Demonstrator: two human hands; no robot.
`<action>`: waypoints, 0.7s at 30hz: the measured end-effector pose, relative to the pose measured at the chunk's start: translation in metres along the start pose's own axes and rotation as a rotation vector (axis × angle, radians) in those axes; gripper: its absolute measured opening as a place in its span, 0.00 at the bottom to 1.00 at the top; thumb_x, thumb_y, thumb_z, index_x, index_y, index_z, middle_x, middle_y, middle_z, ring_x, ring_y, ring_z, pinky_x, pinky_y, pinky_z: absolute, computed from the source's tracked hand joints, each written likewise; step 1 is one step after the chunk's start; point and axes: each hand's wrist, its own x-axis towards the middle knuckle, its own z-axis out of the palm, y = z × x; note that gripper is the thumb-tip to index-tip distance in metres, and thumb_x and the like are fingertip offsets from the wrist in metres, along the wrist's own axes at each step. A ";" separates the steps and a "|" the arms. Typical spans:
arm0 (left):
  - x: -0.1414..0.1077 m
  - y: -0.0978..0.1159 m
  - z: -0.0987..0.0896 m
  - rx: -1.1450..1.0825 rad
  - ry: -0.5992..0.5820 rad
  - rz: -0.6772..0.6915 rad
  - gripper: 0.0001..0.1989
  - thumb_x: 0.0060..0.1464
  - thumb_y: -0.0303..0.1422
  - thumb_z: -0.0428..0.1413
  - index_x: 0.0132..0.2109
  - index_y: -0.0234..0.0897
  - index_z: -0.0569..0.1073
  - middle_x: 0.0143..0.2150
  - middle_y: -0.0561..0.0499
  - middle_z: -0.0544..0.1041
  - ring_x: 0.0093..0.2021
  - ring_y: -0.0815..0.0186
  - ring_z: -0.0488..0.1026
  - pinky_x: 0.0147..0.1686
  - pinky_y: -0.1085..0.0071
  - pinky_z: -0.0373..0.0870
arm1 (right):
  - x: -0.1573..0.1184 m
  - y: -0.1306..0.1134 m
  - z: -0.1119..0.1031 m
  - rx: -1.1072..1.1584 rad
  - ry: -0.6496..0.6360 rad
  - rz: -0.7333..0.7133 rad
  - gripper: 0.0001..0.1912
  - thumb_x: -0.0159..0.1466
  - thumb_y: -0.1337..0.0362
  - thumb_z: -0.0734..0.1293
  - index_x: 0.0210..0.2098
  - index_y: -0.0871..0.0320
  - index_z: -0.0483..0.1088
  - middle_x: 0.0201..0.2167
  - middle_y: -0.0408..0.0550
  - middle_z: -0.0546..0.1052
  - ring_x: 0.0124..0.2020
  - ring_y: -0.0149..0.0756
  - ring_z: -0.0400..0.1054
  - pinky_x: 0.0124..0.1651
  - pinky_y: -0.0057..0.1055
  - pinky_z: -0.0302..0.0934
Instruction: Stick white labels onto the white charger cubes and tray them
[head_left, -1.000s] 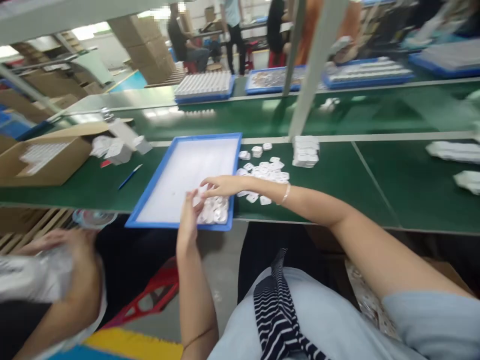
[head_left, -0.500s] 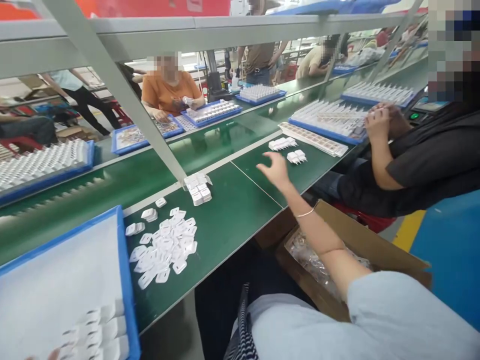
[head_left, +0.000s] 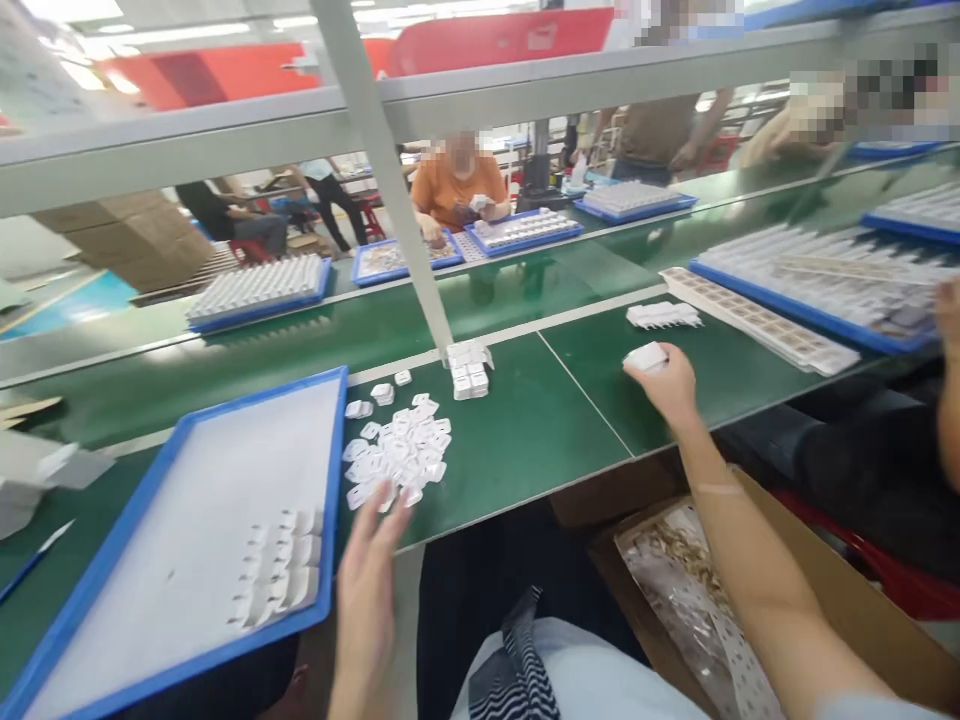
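My right hand is closed round a small block of white plug housings, just above the green bench. Behind it lies a row of similar white pronged housings. My left hand, somewhat blurred, has its fingers stretched and apart and holds nothing. Its fingertips are at the near edge of a loose pile of flat white plastic covers; whether they touch is unclear. Small stacks of covers stand behind the pile. A stacked block of white pieces sits by the frame post.
On the left a blue-rimmed tray holds rows of white housings. Cardboard strips and a loaded blue tray lie to the right, beside a co-worker's arm. An open carton stands below the bench edge. A post rises ahead.
The view has swung left. My right hand went from open above the bench to closed on the pronged white housings. My left hand has moved from the tray to the pile of covers.
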 end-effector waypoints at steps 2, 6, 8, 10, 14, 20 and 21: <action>-0.003 -0.019 0.023 -0.071 -0.048 -0.107 0.31 0.48 0.46 0.68 0.58 0.41 0.76 0.65 0.43 0.73 0.66 0.44 0.69 0.71 0.45 0.55 | -0.052 -0.029 0.040 -0.084 -0.036 -0.068 0.27 0.55 0.61 0.77 0.53 0.46 0.69 0.58 0.52 0.73 0.66 0.57 0.61 0.67 0.58 0.59; -0.011 -0.036 0.047 -0.205 -0.247 -0.186 0.38 0.41 0.40 0.72 0.61 0.43 0.74 0.65 0.42 0.74 0.65 0.47 0.71 0.67 0.53 0.63 | -0.160 -0.096 0.114 -0.035 -0.362 -0.235 0.35 0.58 0.62 0.75 0.63 0.53 0.64 0.58 0.57 0.73 0.60 0.55 0.67 0.62 0.55 0.64; -0.015 -0.037 0.045 -0.240 -0.292 -0.195 0.40 0.40 0.37 0.73 0.62 0.43 0.73 0.61 0.43 0.77 0.62 0.50 0.73 0.62 0.59 0.69 | -0.193 -0.116 0.137 -0.016 -0.393 -0.268 0.34 0.60 0.65 0.71 0.65 0.51 0.61 0.58 0.56 0.73 0.59 0.53 0.68 0.60 0.53 0.67; -0.018 -0.035 0.039 -0.267 -0.264 -0.174 0.37 0.41 0.33 0.73 0.61 0.45 0.74 0.59 0.46 0.79 0.58 0.56 0.76 0.57 0.67 0.72 | -0.211 -0.125 0.151 -0.030 -0.384 -0.274 0.36 0.61 0.68 0.68 0.67 0.50 0.59 0.58 0.56 0.72 0.59 0.53 0.68 0.59 0.53 0.67; -0.022 -0.034 0.035 -0.372 -0.162 -0.190 0.29 0.41 0.29 0.72 0.54 0.42 0.80 0.50 0.50 0.82 0.46 0.65 0.78 0.47 0.74 0.73 | -0.223 -0.124 0.161 -0.072 -0.417 -0.267 0.38 0.62 0.68 0.66 0.69 0.50 0.54 0.61 0.58 0.69 0.62 0.54 0.65 0.61 0.57 0.65; -0.028 -0.037 0.039 -0.492 -0.068 -0.248 0.19 0.42 0.31 0.71 0.45 0.36 0.82 0.37 0.52 0.82 0.33 0.71 0.75 0.36 0.76 0.71 | -0.230 -0.124 0.160 -0.059 -0.537 -0.251 0.41 0.63 0.69 0.66 0.72 0.50 0.51 0.66 0.57 0.65 0.65 0.53 0.61 0.65 0.56 0.60; -0.028 -0.037 0.039 -0.507 -0.069 -0.253 0.20 0.42 0.31 0.71 0.46 0.36 0.82 0.37 0.52 0.82 0.33 0.71 0.75 0.36 0.77 0.71 | -0.231 -0.124 0.160 -0.066 -0.538 -0.254 0.40 0.63 0.69 0.67 0.72 0.50 0.51 0.65 0.57 0.66 0.65 0.53 0.61 0.65 0.56 0.61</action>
